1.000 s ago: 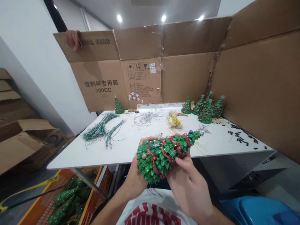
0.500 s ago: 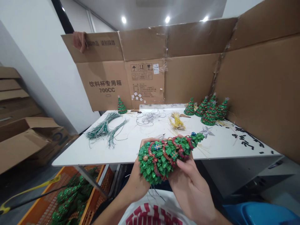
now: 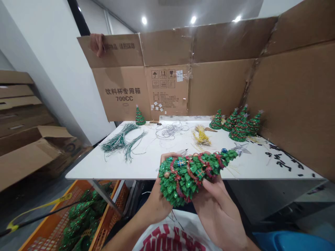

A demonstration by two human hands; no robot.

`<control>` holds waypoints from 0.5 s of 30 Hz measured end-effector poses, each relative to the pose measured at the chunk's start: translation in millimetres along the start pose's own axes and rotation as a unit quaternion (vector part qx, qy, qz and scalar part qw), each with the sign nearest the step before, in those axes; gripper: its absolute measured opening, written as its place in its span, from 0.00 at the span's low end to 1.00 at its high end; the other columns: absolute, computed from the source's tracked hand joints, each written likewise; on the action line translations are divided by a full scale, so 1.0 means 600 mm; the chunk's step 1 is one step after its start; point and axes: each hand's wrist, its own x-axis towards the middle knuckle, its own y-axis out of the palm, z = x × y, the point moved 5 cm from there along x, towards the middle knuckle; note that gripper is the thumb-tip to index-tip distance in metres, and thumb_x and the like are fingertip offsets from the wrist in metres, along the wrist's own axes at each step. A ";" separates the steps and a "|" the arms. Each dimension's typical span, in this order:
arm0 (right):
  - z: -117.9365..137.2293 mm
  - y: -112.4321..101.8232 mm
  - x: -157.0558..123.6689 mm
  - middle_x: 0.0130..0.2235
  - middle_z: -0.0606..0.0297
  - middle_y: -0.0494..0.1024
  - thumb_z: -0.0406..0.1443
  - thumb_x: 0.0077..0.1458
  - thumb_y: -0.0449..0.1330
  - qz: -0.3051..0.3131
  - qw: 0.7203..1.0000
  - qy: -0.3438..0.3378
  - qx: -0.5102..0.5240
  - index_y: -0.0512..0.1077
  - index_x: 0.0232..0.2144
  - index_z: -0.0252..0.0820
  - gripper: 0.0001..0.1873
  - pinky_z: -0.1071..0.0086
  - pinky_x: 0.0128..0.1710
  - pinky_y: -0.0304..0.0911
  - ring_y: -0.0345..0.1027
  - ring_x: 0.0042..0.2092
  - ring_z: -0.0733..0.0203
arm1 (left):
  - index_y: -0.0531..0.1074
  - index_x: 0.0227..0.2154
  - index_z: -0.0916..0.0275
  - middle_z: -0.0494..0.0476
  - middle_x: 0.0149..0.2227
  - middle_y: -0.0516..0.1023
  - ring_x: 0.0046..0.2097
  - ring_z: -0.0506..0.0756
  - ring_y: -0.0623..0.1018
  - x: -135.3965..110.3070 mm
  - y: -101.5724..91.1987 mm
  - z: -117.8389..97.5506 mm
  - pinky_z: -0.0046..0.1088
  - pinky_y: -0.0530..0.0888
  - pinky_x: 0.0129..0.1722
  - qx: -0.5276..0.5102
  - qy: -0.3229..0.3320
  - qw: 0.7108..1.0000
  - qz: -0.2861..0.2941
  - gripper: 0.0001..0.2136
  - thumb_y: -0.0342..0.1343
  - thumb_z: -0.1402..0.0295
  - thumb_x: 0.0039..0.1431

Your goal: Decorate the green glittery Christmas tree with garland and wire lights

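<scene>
view: head
left hand (image 3: 156,204): closed round the wide base of the mini Christmas tree (image 3: 192,173), fingers behind it
right hand (image 3: 218,212): grips the same tree from below at mid-body, thumb on the front
tree spot: on its side in the air, tip pointing right, just in front of the white table's (image 3: 115,170) near edge and above the lap
open room: bare tabletop between the near edge and the green wire bundle (image 3: 120,139); left side open to the floor
blocked edges: cardboard wall (image 3: 217,83) stands along the back and right
back clutter: yellow ties (image 3: 201,136), finished trees (image 3: 239,123), silver star (image 3: 242,148) near the tip
other: another person's hand (image 3: 97,43) on the cardboard's top corner
below left: orange crate (image 3: 108,214)
</scene>
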 end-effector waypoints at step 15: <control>0.020 0.001 0.004 0.61 0.70 0.84 0.38 0.55 0.74 -0.018 1.000 0.005 0.006 0.77 0.62 0.68 0.33 0.40 0.70 0.63 0.77 0.63 0.43 | 0.74 0.68 0.54 0.61 0.78 0.56 0.76 0.73 0.62 0.006 -0.007 -0.012 0.51 0.67 0.74 -0.015 -0.056 0.987 0.147 0.24 0.62 0.60 0.72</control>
